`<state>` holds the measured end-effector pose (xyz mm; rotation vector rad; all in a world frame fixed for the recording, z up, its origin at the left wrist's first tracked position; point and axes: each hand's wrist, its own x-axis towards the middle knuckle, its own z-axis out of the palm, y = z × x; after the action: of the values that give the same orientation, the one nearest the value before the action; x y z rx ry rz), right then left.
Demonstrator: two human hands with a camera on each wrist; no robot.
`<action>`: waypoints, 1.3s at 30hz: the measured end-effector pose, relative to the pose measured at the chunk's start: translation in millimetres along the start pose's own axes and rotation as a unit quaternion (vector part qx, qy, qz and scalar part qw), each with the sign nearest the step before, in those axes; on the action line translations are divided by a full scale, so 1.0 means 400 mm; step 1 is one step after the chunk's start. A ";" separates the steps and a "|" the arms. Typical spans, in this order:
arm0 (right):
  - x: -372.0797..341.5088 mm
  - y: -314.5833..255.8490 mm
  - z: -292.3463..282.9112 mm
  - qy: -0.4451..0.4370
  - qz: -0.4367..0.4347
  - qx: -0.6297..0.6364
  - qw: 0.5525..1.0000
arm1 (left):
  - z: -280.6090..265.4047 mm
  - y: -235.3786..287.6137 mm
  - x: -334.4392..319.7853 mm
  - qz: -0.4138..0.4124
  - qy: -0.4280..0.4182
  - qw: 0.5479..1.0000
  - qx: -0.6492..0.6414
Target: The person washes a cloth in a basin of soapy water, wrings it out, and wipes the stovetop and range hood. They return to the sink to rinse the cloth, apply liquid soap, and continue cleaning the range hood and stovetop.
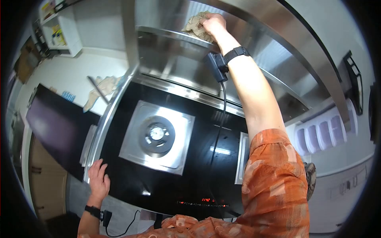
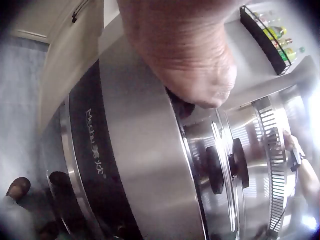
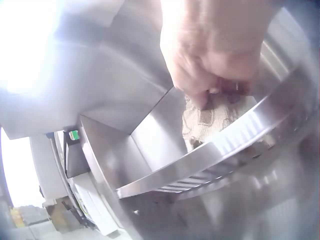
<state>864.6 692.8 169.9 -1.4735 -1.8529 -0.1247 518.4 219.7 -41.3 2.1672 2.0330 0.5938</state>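
A crumpled beige cloth (image 1: 197, 27) lies against the stainless steel panel behind the cooktop. My right hand (image 1: 214, 23) grips it with curled fingers, arm stretched far forward. The right wrist view shows the cloth (image 3: 212, 120) bunched under the right hand (image 3: 215, 55), just behind a curved, slotted metal lip (image 3: 235, 135). My left hand (image 1: 99, 177) rests at the left front corner of the black glass cooktop (image 1: 198, 158), fingers loosely extended and holding nothing. In the left wrist view, part of the left hand (image 2: 200, 65) shows above the appliance's steel front (image 2: 145, 135).
A square steel plate with a round burner (image 1: 157, 135) sits on the cooktop; another steel plate (image 1: 240, 158) is partly under my right sleeve. A beige and blue glove (image 1: 104, 89) lies on the left counter. A dark panel (image 1: 59, 123) stands at the left, lilac trays (image 1: 319, 135) at the right.
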 end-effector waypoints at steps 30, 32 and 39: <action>-1.169 -1.574 0.259 -0.649 0.096 0.571 0.493 | -0.486 -0.720 -0.561 -0.264 0.122 0.618 -0.730; -1.183 -1.668 0.329 -0.672 0.113 0.559 0.472 | -0.495 -0.801 -0.617 -0.317 0.171 0.592 -0.721; -1.157 -2.021 0.636 -0.701 0.168 0.590 0.364 | -0.632 -1.120 -0.723 -0.364 0.355 0.586 -0.632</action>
<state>61.0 183.5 3.7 -0.4593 -1.4631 2.7951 2.4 -66.1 -21.8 0.1846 1.4428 2.0287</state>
